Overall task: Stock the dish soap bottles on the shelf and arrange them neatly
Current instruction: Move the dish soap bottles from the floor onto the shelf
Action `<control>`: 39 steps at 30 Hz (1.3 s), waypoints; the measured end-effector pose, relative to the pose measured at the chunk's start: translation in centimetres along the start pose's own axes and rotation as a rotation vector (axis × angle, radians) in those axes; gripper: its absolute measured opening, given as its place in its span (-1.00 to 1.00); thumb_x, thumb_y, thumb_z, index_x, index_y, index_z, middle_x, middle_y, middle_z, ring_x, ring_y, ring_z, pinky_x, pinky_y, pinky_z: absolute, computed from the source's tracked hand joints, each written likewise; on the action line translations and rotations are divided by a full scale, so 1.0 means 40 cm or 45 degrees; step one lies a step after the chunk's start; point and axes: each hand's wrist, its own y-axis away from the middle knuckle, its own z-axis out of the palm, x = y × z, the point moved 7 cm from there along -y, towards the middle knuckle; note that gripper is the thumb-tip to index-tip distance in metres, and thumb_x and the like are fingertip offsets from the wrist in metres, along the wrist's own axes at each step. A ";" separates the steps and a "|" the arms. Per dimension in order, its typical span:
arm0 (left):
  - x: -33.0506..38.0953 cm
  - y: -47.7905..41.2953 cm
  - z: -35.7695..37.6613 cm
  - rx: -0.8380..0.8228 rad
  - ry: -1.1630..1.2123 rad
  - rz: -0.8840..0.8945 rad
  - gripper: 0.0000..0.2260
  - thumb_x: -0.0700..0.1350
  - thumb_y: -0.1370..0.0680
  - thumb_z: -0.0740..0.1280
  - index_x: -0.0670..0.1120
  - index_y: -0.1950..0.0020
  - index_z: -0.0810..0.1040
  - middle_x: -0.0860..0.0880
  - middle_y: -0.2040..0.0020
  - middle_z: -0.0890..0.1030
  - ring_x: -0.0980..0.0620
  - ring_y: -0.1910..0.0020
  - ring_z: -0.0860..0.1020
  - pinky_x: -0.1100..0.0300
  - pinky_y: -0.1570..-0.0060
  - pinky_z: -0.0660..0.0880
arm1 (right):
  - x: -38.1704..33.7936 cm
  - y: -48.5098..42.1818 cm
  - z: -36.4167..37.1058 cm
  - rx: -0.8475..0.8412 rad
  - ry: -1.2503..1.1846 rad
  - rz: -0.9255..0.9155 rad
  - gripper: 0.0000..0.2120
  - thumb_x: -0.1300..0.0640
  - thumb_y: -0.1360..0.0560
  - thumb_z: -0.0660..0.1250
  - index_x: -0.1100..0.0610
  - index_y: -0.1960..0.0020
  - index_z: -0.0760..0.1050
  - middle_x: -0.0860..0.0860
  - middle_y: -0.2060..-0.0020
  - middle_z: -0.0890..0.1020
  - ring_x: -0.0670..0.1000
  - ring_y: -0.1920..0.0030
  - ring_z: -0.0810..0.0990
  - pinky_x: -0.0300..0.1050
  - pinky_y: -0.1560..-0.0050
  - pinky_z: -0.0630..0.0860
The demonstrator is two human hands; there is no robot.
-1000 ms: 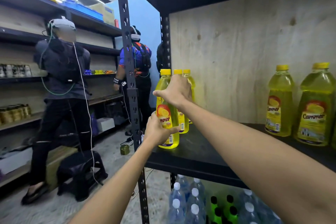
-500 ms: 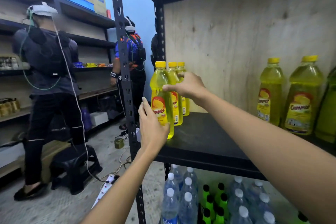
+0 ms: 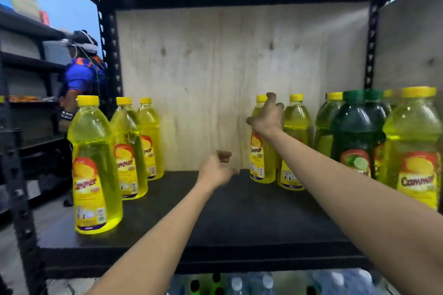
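Note:
Yellow dish soap bottles stand on the black shelf (image 3: pixel 215 230). Three form a row at the left, from a front bottle (image 3: pixel 94 175) back toward the plywood wall. Several more stand at the right, among them a dark green bottle (image 3: pixel 357 136) and a large front yellow one (image 3: pixel 414 151). My right hand (image 3: pixel 267 116) is curled around the neck and shoulder of the leftmost right-side yellow bottle (image 3: pixel 260 163). Over the bare middle of the shelf, my left hand (image 3: pixel 217 170) hovers with loosely bent fingers and holds nothing.
A plywood back panel (image 3: pixel 215 79) closes the shelf. Black perforated uprights (image 3: pixel 112 60) frame it. Water and green bottles (image 3: pixel 239 282) fill the shelf below. A person in a blue shirt (image 3: pixel 81 79) stands at another rack on the left.
Both hands left the left-hand row of bottles. My right hand swung right onto a bottle in the right group and my left hand moved over the shelf's middle. The view turned right.

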 end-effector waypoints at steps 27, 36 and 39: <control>-0.168 -0.169 -0.064 0.557 -0.090 -0.113 -0.17 0.13 -0.28 0.61 -0.03 -0.42 0.30 -0.08 -0.27 0.52 -0.12 -0.26 0.51 -0.04 -0.20 0.50 | -0.192 -0.065 0.284 -0.417 -0.326 -0.424 -0.18 0.08 -0.24 0.67 0.05 -0.45 0.46 0.06 -0.26 0.59 0.04 -0.22 0.56 -0.19 -0.05 0.50; -0.235 -0.183 -0.107 0.594 -0.204 -0.181 -0.17 0.14 -0.25 0.63 -0.08 -0.38 0.34 -0.12 -0.25 0.54 -0.14 -0.26 0.51 -0.02 -0.16 0.51 | -0.177 -0.079 0.405 -0.573 -0.422 -0.420 -0.28 0.13 -0.28 0.63 0.06 -0.40 0.49 0.09 -0.15 0.65 0.09 -0.13 0.64 -0.03 -0.08 0.62; -0.240 -0.184 -0.106 0.589 -0.227 -0.198 -0.14 0.14 -0.26 0.62 -0.08 -0.42 0.30 -0.12 -0.28 0.51 -0.14 -0.29 0.49 -0.03 -0.19 0.49 | -0.184 -0.070 0.416 -0.599 -0.421 -0.460 -0.29 0.11 -0.26 0.63 0.04 -0.38 0.50 0.08 -0.15 0.66 0.11 -0.14 0.64 0.08 -0.16 0.61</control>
